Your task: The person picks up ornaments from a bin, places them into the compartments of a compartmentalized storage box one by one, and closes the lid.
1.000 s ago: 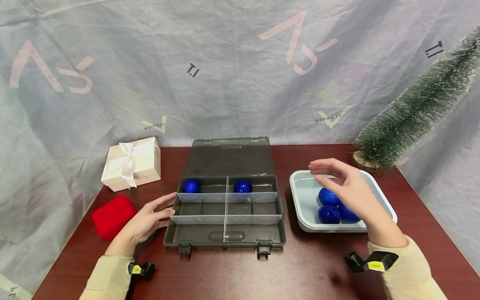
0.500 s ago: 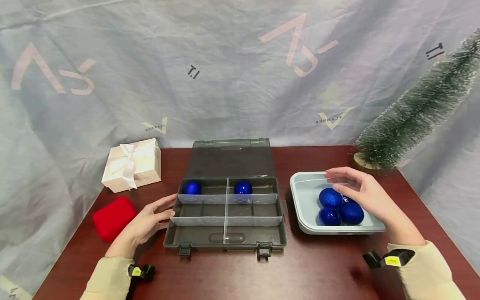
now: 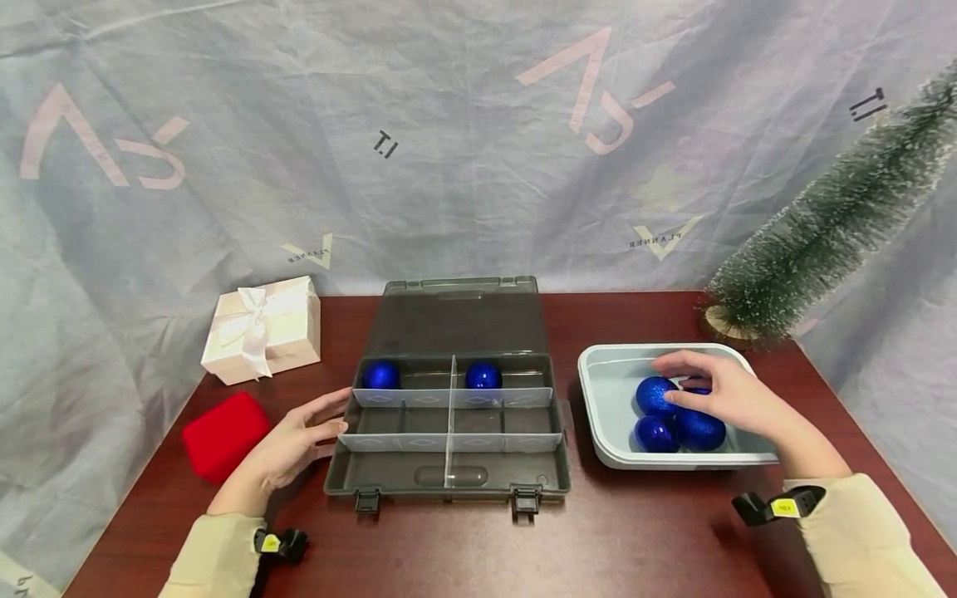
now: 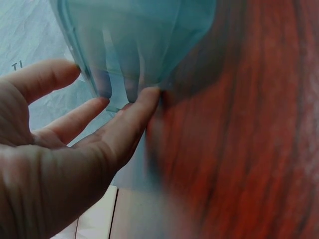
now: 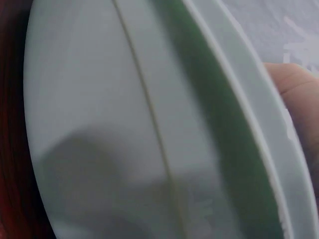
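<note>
A smoky clear divided storage box (image 3: 449,475) stands with its lid (image 3: 459,320) laid back. Two blue Christmas balls sit in its back row: a matte one (image 3: 381,374) on the left, a shiny one (image 3: 483,375) on the right. My left hand (image 3: 295,440) touches the box's left side with its fingertips. On the right, my right hand (image 3: 721,394) reaches into a pale plastic tray (image 3: 606,455), thumb by a glittery ball (image 3: 654,395). A shiny ball (image 3: 656,433) and a larger glittery one (image 3: 701,429) lie below. Blue also shows between thumb and fingers, mostly hidden.
A white gift box with a ribbon (image 3: 262,328) stands at the back left, with a red velvety box (image 3: 227,436) in front of it. At the back right leans a frosted miniature Christmas tree (image 3: 815,232). A grey printed cloth (image 3: 449,149) hangs behind the table.
My right hand has shifted right over the tray, then come down among the balls. My left hand has stayed at the side of the storage box.
</note>
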The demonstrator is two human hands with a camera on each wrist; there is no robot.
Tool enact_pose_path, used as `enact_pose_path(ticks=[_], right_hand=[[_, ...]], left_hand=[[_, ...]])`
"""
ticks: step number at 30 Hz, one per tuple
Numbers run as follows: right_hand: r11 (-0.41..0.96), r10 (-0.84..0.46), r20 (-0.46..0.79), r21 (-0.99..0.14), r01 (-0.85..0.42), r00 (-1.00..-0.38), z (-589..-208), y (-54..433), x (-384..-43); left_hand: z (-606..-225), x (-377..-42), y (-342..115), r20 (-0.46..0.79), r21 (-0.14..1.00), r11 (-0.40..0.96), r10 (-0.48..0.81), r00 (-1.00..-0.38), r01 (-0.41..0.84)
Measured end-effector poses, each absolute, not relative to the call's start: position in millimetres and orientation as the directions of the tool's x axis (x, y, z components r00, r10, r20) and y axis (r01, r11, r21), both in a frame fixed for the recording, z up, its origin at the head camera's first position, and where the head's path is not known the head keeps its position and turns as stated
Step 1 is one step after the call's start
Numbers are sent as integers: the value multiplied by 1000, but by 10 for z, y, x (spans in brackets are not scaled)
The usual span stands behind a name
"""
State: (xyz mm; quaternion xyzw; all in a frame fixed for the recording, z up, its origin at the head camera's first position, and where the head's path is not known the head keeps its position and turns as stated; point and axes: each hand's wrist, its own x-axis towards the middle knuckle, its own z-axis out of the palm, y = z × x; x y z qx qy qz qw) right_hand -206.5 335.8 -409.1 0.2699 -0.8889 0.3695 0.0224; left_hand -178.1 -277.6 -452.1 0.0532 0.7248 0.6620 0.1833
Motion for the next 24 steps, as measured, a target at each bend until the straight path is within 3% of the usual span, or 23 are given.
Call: enact_pose_path(ticks=[13, 24], right_hand=[[671, -510, 192, -521, -527, -839, -4131, 3323, -2143], [726, -492, 91, -507, -465, -866, -4102, 3266, -2154]], left_hand=[[-4508, -1776, -2770, -198, 979, 112, 318, -927, -171], [-4515, -1785, -2768, -198, 980, 89, 321, -926, -178]])
